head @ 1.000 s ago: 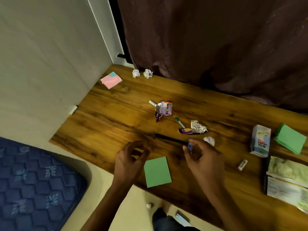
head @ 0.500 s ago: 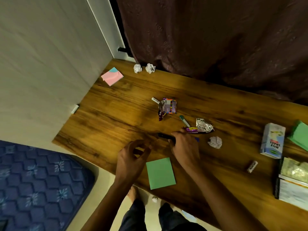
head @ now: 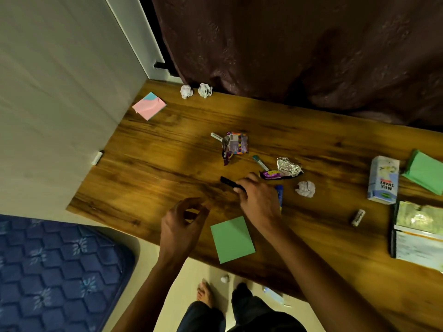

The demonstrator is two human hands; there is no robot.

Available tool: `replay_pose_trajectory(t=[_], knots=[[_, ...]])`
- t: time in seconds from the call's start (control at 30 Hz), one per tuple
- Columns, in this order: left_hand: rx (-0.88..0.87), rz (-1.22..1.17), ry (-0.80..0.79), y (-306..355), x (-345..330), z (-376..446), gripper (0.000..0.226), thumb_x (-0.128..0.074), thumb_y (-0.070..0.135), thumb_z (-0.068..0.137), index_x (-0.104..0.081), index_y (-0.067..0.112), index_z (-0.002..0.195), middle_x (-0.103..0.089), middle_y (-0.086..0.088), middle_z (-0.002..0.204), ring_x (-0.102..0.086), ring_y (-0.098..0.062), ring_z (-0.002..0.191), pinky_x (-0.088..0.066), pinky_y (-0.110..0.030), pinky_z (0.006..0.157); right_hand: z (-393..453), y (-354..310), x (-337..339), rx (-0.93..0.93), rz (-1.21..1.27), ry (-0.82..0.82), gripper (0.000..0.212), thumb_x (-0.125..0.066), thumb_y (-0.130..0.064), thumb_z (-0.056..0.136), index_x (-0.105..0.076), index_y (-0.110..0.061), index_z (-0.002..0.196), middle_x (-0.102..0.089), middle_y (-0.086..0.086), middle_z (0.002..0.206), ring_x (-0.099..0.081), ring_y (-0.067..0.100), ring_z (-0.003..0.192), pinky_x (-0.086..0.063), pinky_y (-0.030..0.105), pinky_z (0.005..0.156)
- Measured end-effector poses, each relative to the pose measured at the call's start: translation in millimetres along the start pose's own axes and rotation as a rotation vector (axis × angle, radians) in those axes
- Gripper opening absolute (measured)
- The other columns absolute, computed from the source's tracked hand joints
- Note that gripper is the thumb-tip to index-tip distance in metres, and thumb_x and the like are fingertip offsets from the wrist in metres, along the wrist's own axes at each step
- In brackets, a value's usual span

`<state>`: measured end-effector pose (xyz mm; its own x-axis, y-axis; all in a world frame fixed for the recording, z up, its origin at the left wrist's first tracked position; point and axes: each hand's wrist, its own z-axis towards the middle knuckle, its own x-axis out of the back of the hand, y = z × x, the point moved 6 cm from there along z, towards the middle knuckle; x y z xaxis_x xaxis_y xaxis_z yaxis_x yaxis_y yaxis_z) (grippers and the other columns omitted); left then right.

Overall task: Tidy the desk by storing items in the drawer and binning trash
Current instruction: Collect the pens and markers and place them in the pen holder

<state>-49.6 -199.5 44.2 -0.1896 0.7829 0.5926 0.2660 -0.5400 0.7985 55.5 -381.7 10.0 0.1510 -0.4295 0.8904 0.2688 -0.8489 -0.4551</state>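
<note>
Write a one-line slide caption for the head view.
Right hand grips a black pen on the cluttered wooden desk.

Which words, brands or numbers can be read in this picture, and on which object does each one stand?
"MILK SHAKE": printed upside down to the camera on the white and blue carton.
Small white tube: dark print, too small to read.
White marker: print too small to read.
Purple wrapper and foil wrapper: print blurred.
Papers at the right edge: text blurred.
</note>
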Motion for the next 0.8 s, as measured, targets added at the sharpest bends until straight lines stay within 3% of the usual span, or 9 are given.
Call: replay_pose_trajectory(t=[0.2,0.3,0.37,0.47,0.6,0.8], knots=[[-0.050,-0.017,-0.040,-1,-2,-8,0.042,-0.060,0.054,0.091,-0.073,0.023,0.115,-0.073,0.017,0.102,-0.070,0.002,0.083,-0.055,-0.014,0.063,-33,2,28,-0.149,0.123,0.134,0.023,-0.065,-0.034,0.097,-0.071,-0.024,0.117,-0.065,-0.007,0.115,-0.068,0.007,0.089,-0.049,0.015,0.071],[-0.054,-0.048,-0.048,-3,9,-12,0.036,-0.060,0.052,0.092,-0.072,0.025,0.114,-0.072,0.017,0.103,-0.071,0.000,0.082,-0.052,-0.014,0.059,-58,2,41,-0.229,0.158,0.198,0.021,-0.069,-0.035,0.094,-0.072,-0.027,0.114,-0.070,-0.009,0.106,-0.068,0.006,0.088,-0.054,0.020,0.070],[-0.015,-0.109,-0.012,-10,23,-15,0.027,-0.064,0.042,0.096,-0.072,0.024,0.116,-0.073,0.014,0.104,-0.072,-0.003,0.080,-0.052,-0.020,0.058,-76,-1,50,-0.275,0.186,0.248,0.021,-0.072,-0.034,0.092,-0.074,-0.025,0.111,-0.074,-0.009,0.100,-0.068,0.006,0.082,-0.053,0.020,0.064],[0.034,-0.201,0.057,-20,58,-22,0.023,-0.062,0.034,0.100,-0.070,0.021,0.117,-0.073,0.007,0.106,-0.074,-0.007,0.079,-0.060,-0.035,0.063,-106,-12,58,-0.319,0.224,0.322,0.021,-0.075,-0.032,0.090,-0.077,-0.021,0.108,-0.077,-0.005,0.093,-0.064,0.006,0.070,-0.036,0.009,0.055],[0.059,-0.266,0.088,-39,103,-28,0.026,-0.061,0.040,0.100,-0.070,0.021,0.115,-0.074,0.003,0.108,-0.075,-0.014,0.084,-0.062,-0.047,0.077,-137,-22,59,-0.331,0.241,0.382,0.022,-0.076,-0.035,0.089,-0.077,-0.022,0.107,-0.078,-0.007,0.094,-0.067,0.008,0.071,-0.044,0.016,0.058],[0.052,-0.357,0.163,-57,144,-46,0.026,-0.060,0.037,0.101,-0.071,0.015,0.110,-0.075,-0.002,0.103,-0.075,-0.021,0.086,-0.061,-0.042,0.079,-183,-39,63,-0.279,0.253,0.455,0.018,-0.078,-0.028,0.087,-0.076,-0.018,0.102,-0.074,-0.008,0.099,-0.069,0.008,0.089,-0.055,0.024,0.071]])
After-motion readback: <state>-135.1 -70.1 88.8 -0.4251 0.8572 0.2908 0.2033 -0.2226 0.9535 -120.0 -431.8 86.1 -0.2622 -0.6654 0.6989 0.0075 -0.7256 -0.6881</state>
